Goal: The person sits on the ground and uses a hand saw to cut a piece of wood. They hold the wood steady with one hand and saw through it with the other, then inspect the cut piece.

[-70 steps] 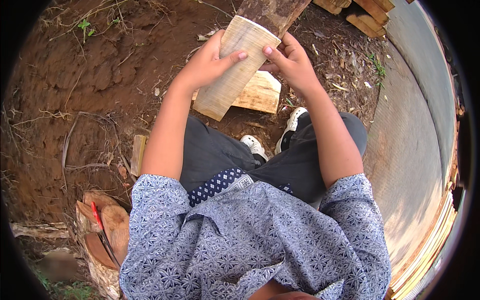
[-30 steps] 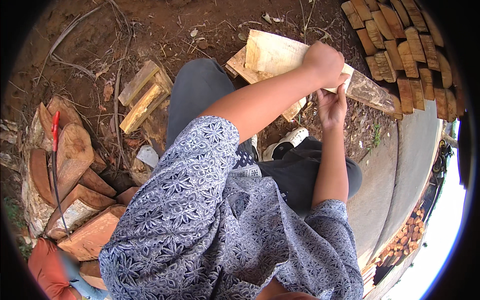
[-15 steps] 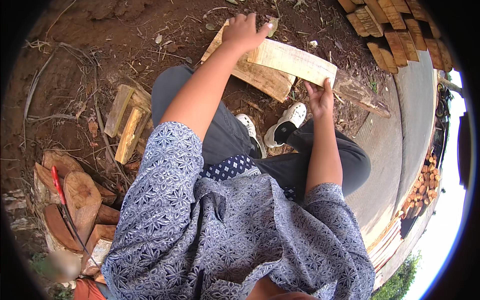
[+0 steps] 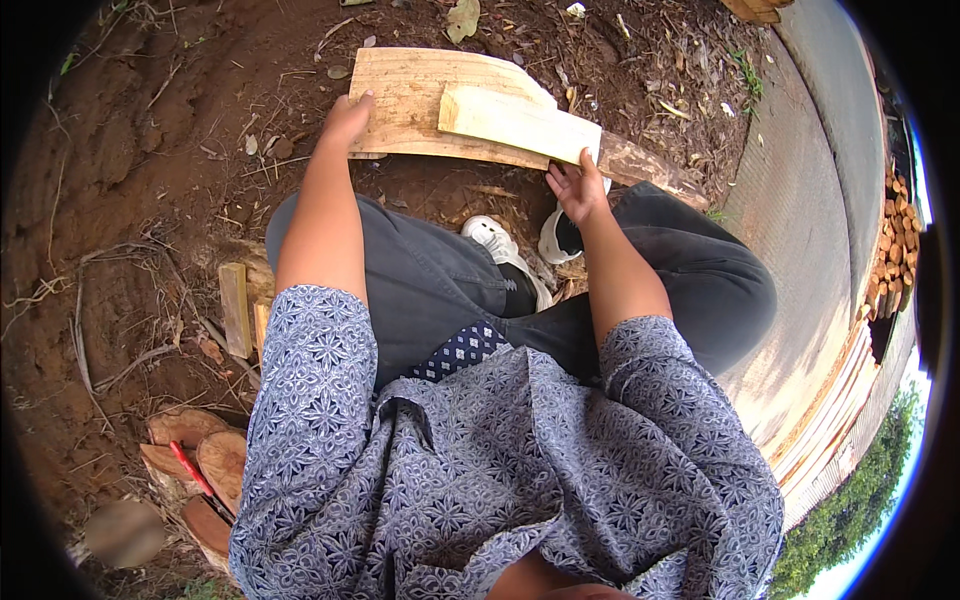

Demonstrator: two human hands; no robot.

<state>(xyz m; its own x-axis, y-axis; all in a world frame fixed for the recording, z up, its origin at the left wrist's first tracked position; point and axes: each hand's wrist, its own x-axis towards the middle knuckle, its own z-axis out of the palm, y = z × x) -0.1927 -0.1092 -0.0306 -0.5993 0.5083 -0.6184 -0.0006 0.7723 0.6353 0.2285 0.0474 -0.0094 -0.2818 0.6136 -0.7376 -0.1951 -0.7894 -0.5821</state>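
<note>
My left hand grips the left end of a wide, pale wooden board, its thumb on the upper face and the other fingers hidden. A shorter, narrower block of light wood lies across the right part of that board. At the block's right end is my right hand, closed on it with the thumb at the edge and the fingers below. Another piece of wood shows as a thin strip under the wide board's left end. Beyond my right hand, a dark, rough slab lies on the ground.
Split wood lies by my left knee. Lower left are cut logs with a red-handled tool on them. A concrete strip runs along the right, with stacked firewood beyond. My white shoes are below the boards.
My left hand has moved left and down and now grips the wide board, which shows its broad face. My right hand has shifted left with the narrow block. The whole view has turned.
</note>
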